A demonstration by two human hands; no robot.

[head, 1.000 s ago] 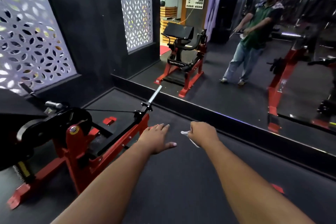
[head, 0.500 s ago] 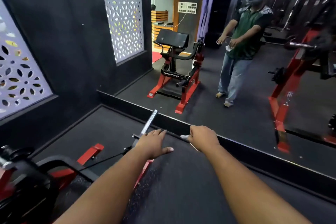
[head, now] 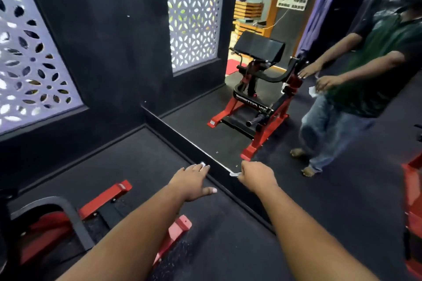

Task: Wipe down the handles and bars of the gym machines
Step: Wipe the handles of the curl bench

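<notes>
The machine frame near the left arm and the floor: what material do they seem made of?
The machine frame looks like metal tubing with glossy red paint, judging by its square edges, bolts and sheen. The floor seems to be matte black rubber matting; its speckled grain suggests that.

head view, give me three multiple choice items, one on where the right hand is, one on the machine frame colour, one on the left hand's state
1. The right hand is:
A. by the mirror's base
B. on the black pad
C. on the patterned window

2. The mirrored machine frame is:
A. blue
B. red
C. yellow

3. The left hand is:
A. gripping a cloth
B. a closed fist
C. open, fingers extended

Answers: 1 A, it hovers at the mirror's lower edge; 2 B, its legs are red; 3 C, its fingers are spread, while the right hand pinches the white wipe.
</notes>
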